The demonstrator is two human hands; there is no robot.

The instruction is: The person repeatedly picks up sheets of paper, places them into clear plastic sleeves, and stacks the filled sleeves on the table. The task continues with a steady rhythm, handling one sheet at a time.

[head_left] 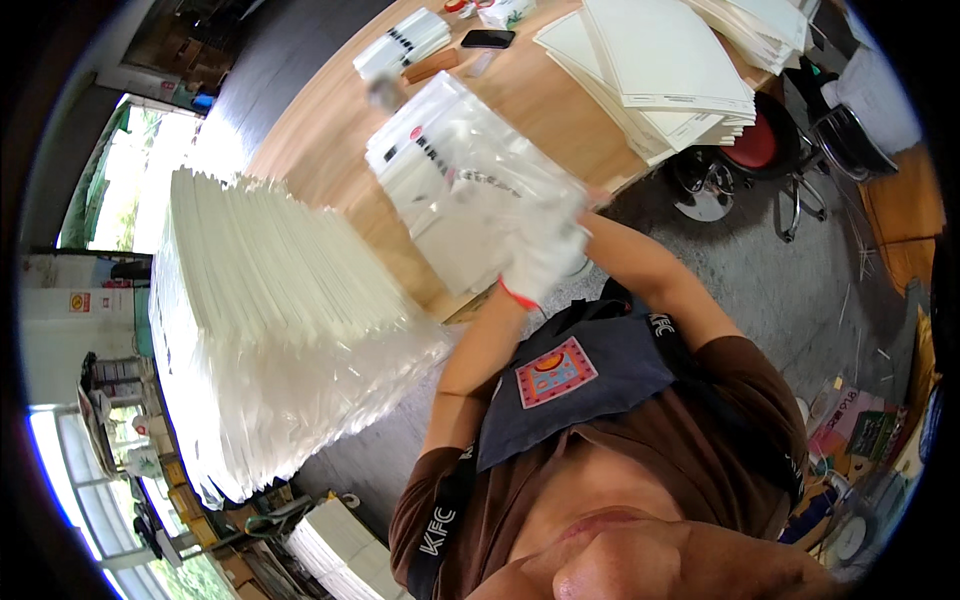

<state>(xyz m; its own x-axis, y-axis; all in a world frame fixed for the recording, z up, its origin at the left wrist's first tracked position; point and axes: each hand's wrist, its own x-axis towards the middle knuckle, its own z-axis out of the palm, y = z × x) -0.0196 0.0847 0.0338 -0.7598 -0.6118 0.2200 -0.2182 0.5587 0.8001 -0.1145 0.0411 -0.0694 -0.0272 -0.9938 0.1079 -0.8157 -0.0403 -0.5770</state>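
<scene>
Looks like a paper-handling or packing workshop: has a broad wooden worktable (318, 140), piles of pale sheets (660, 60), a tall stack of white sheets and clear plastic (270, 265), and a grey floor (800, 290) underfoot.

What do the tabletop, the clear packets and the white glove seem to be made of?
Tabletop: wood or wood-look laminate, smooth, judging by its pale tan colour. Clear packets: glossy, probably plastic film; they're see-through and catch the light. White glove: matte, likely fabric with a red cuff; blur hides any weave.
</scene>
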